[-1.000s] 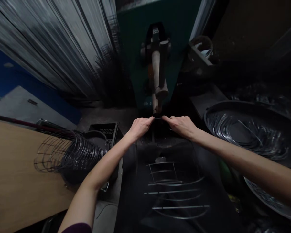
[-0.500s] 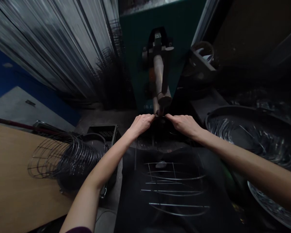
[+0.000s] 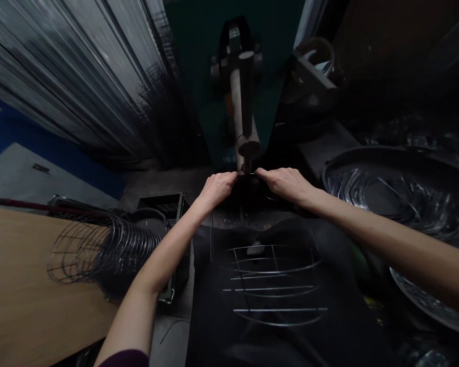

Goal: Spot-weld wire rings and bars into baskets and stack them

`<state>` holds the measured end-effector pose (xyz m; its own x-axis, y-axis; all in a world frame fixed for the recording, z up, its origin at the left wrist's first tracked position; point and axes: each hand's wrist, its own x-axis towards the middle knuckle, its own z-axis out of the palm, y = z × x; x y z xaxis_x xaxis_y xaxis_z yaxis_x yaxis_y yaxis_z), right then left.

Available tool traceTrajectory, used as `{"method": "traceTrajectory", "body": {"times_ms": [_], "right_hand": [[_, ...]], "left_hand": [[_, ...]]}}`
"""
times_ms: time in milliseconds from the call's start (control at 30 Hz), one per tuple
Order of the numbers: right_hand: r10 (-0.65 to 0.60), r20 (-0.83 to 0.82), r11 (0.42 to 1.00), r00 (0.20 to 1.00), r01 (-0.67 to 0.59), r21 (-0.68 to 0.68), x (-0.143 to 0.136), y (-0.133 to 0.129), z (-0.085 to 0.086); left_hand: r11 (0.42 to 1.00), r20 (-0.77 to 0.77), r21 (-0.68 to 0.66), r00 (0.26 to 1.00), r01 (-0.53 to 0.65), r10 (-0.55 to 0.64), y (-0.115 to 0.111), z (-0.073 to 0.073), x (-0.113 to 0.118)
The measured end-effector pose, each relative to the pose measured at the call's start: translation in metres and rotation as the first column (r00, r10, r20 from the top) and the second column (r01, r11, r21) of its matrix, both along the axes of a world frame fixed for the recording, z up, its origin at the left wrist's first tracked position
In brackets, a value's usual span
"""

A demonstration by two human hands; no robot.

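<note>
Nearest the camera, below the machine head (image 3: 245, 127), a wire grid frame (image 3: 273, 285) lies flat on a dark surface: thin bright cross-wires over curved wires, long axis running left to right.

Beyond the frame, directly beneath the tip of the machine head, both hands meet. The left hand (image 3: 216, 187) and the right hand (image 3: 285, 183) each pinch, fingertips closed, on a thin dark wire piece (image 3: 248, 175) held between them (the piece is small and in shadow, so its exact shape cannot be told). Its long axis runs left to right, spanning the gap between the two sets of fingertips. Neither hand is plainly nearer to the tip; the wire sits about midway, just under the tip.

Left of the machine head, on a wooden table (image 3: 19, 285), a stack of wire baskets (image 3: 107, 250) lies on its side, with a black crate (image 3: 168, 206) just beyond it. Right of the machine head, a round tub (image 3: 329, 176) holds loose curved wires (image 3: 398, 199).

Farthest back, left of the machine head, bundled straight rods (image 3: 72, 71) lean upward.
</note>
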<state>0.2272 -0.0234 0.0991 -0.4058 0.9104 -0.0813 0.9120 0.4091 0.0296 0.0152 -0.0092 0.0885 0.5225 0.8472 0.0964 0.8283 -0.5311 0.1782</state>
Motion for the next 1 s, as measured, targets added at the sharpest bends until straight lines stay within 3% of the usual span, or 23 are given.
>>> {"method": "traceTrajectory", "body": {"times_ms": [167, 500, 600, 767, 900, 1000], "right_hand": [[-0.041, -0.095, 0.999, 0.995, 0.041, -0.009, 0.004, 0.002, 0.0], [-0.051, -0.138, 0.998, 0.989, 0.054, 0.02, 0.01, 0.007, -0.007], [-0.086, -0.225, 0.996, 0.971, 0.079, -0.04, 0.015, 0.007, -0.003], [-0.071, -0.338, 0.965, 0.939, -0.021, -0.26, 0.04, -0.008, 0.002], [-0.127, -0.366, 0.959, 0.922, 0.02, -0.283, 0.044, -0.037, -0.005], [-0.095, -0.446, 0.988, 0.89, 0.027, -0.155, 0.04, -0.06, -0.01]], "left_hand": [[0.994, 0.17, -0.112, 0.985, 0.018, 0.001, -0.001, 0.0, -0.01], [0.996, 0.167, -0.085, 0.985, -0.036, 0.05, -0.002, -0.002, -0.003], [0.997, 0.154, -0.077, 0.987, -0.033, 0.044, -0.001, -0.001, -0.005], [0.994, 0.121, -0.085, 0.99, -0.065, 0.075, -0.001, -0.003, -0.002], [0.989, 0.197, -0.119, 0.974, -0.085, 0.107, -0.018, 0.003, -0.004], [0.965, 0.451, -0.26, 0.881, -0.021, 0.14, -0.051, 0.006, -0.028]]}}
